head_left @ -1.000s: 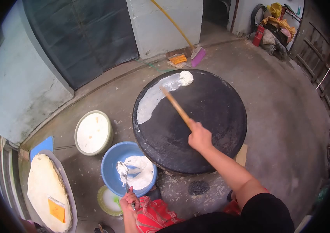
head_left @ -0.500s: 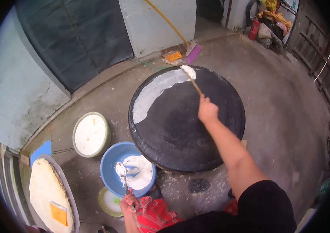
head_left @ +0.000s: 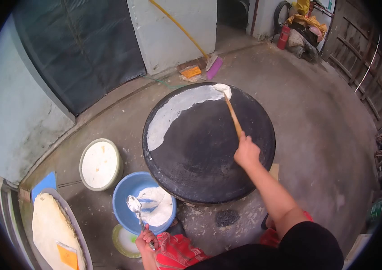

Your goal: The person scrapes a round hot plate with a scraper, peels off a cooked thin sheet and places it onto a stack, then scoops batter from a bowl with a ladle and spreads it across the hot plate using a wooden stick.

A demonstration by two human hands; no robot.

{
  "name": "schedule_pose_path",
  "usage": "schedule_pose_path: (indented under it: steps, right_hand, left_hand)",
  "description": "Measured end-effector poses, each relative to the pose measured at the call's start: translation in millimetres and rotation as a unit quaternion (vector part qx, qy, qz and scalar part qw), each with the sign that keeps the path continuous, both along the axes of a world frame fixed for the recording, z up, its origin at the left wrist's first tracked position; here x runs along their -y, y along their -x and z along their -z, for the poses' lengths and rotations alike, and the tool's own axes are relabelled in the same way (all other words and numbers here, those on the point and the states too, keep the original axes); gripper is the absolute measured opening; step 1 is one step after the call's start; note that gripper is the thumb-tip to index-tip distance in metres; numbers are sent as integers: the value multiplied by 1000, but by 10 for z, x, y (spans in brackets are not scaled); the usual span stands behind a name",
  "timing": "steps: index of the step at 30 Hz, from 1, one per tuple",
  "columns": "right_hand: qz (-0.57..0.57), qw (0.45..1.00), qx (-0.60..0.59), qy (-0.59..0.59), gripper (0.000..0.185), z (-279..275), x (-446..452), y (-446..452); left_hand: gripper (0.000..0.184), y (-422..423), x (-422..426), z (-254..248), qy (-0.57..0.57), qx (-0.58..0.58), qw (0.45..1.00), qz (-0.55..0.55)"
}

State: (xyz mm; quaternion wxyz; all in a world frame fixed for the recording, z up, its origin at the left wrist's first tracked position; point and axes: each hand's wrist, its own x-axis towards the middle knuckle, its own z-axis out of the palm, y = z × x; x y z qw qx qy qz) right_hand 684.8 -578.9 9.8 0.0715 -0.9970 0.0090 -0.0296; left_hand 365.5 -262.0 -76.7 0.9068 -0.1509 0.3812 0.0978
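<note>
My right hand [head_left: 247, 152] is closed around the handle of a wooden tool [head_left: 232, 113]. The tool's far end touches a lump of white batter [head_left: 223, 91] at the back edge of a large round black griddle [head_left: 209, 153]. A curved band of thin batter [head_left: 168, 112] covers the griddle's left and back rim. My left hand [head_left: 146, 240] grips a metal ladle [head_left: 142, 221], whose batter-coated bowl hangs over a blue basin [head_left: 120, 204] with white batter inside.
A pale tub [head_left: 120, 168] of white batter stands left of the griddle. Stacked flat sheets [head_left: 53, 227] lie on a tray at the lower left. A green bowl [head_left: 118, 245] sits below the basin. A broom [head_left: 214, 67] and fire extinguisher [head_left: 283, 37] are at the back.
The wooden tool and my right hand have moved right along the back rim, and the batter band reaches farther right. My left hand still holds the ladle over the basin.
</note>
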Motion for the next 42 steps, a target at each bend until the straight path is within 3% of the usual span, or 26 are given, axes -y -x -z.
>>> schedule_pose_path:
  steps: [2,5,7,11,13,14,15,16,17,19,21,22,23,26,29,32,34,35,36,37,39,40,42]
  right_hand:
    - [-25,998,-23,-50,64,-59,-249,47]
    - [-87,992,53,71,49,252,-411,-485]
    - [-19,992,60,114,43,239,-201,-703]
    - [3,999,-2,52,48,-110,331,-152]
    - [22,999,-22,41,48,-7,566,90]
    - [-53,989,13,-140,44,210,770,116]
    - [-125,939,48,-317,41,162,793,171]
    - [-71,913,-42,-399,34,71,865,200]
    - [-82,894,-6,-440,31,196,941,119]
    - [-100,895,29,-433,33,186,1073,-97]
    - [7,881,21,-472,36,297,1172,-429]
    - [62,902,15,-427,39,303,1203,-585]
    - [61,901,15,-430,39,245,1198,-680]
    - [126,820,-157,-535,37,126,1057,-800]
    - [87,810,-205,-543,35,25,1088,-715]
    - [130,856,-52,-497,29,317,1308,-850]
    - [123,850,-95,-503,29,245,1089,-788]
    - [116,844,-135,-507,28,130,945,-734]
    - [130,838,-207,-487,29,-33,879,-664]
    - [131,838,-207,-488,29,22,927,-679]
    - [86,870,-93,-476,30,388,1136,-822]
    - [84,880,-20,-467,30,972,1330,-1107]
    - [90,885,-57,-454,30,528,1020,-827]
  left_hand:
    - [33,2,1,-14,-18,-11,1000,-2]
    - [33,-29,48,-29,-37,-19,999,12]
    - [31,37,49,-57,-26,-16,999,12]
    - [29,67,8,-43,-17,-8,1000,16]
    - [27,80,-34,-36,-41,-20,999,-3]
    - [26,61,-39,-99,-45,-32,998,0]
    - [26,74,-64,-125,-50,-33,998,1]
    - [26,98,-92,-145,-61,-36,997,0]
    - [26,116,-116,-168,-72,-40,997,-1]
    - [26,172,-172,-312,-83,-31,996,2]
    - [26,231,-154,-521,-94,-19,995,1]
    - [27,243,-123,-653,-111,-21,994,-10]
    - [28,250,-87,-781,-129,-23,991,-21]
    - [28,260,58,-1145,-137,1,990,-28]
    - [31,266,202,-1314,-147,35,988,-25]
    - [30,211,341,-1370,-158,15,987,-39]
    - [31,273,291,-1128,-132,221,965,56]
    - [31,212,338,-1167,-133,221,965,56]
    - [30,130,393,-1197,-103,150,983,33]
    - [30,82,429,-1222,-74,77,994,9]
    - [33,103,415,-1193,-63,81,995,11]
    - [34,99,436,-1204,-75,55,996,12]
    - [29,28,530,-1287,-119,-6,993,-3]
